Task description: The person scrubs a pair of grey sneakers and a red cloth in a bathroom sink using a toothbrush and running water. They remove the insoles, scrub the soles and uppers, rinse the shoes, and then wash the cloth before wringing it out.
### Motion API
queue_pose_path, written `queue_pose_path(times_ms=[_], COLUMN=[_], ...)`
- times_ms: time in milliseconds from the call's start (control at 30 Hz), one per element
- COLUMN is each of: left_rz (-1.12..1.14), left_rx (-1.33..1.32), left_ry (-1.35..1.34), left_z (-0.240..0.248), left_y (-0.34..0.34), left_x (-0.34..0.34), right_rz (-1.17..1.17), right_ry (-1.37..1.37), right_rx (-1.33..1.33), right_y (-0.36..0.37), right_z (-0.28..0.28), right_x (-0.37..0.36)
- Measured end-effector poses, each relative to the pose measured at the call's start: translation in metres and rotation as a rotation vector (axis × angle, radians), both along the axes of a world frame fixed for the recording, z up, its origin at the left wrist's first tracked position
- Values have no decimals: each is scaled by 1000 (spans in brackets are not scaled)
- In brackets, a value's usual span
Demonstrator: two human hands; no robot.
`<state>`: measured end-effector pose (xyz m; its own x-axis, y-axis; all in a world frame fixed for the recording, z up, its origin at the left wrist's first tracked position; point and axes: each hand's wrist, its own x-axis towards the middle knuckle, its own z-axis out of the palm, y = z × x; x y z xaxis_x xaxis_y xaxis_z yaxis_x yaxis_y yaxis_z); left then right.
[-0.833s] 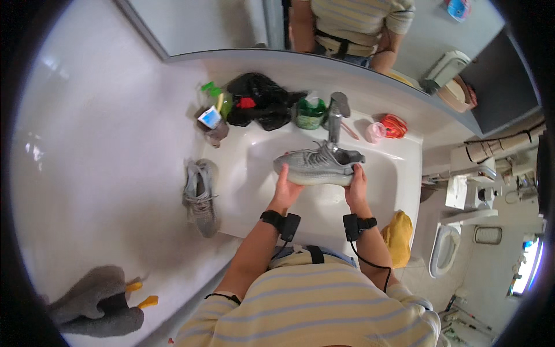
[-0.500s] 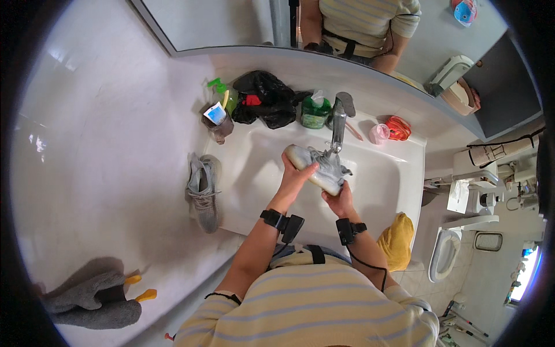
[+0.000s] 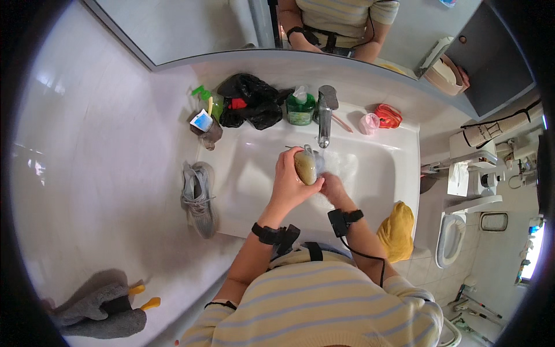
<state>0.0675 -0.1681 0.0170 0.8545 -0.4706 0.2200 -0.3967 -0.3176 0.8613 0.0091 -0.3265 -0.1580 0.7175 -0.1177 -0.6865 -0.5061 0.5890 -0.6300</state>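
Note:
A grey shoe (image 3: pixel 305 168) is gripped in my left hand (image 3: pixel 287 184) over the sink, just in front of the faucet (image 3: pixel 326 113). Its pale yellowish sole end is tipped up toward me, and the fabric upper is mostly out of sight. My right hand (image 3: pixel 334 189) is close against the shoe's right side, low in the basin; its fingers are blurred and partly hidden. Whitish water or foam shows in the white sink (image 3: pixel 240 188) beside the hands. A matching grey shoe (image 3: pixel 198 199) stands on the counter left of the sink.
Along the back rim sit a black plastic bag (image 3: pixel 254 98), a green bottle (image 3: pixel 300 110), a pink cup (image 3: pixel 369 124) and a red packet (image 3: pixel 388 116). A brown cup (image 3: pixel 207 136) holds a tube. A yellow cloth (image 3: pixel 398 232) hangs at the front right; grey plush (image 3: pixel 110 312) lies at lower left.
The shoe has turned from lying sideways to having its sole end up. My right hand has shifted slightly left and lies beside it, blurred. The whole view has shifted a little.

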Motion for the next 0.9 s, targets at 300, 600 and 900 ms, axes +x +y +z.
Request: queue_pose_path(times_ms=[300,600,900], left_rz=[-244,-434,-562], left_rx=[346,657,861], left_ry=[-287,-767,-1050], left_z=[37,27,34], left_y=[14,31,54], left_x=[5,-17,-27], right_rz=[-138,228,500], right_ry=[-731,-880,-551], right_rx=[-1504,-1706,-789], right_y=[-29,-21,17], right_z=[189,171,132], right_x=[71,74,-44])
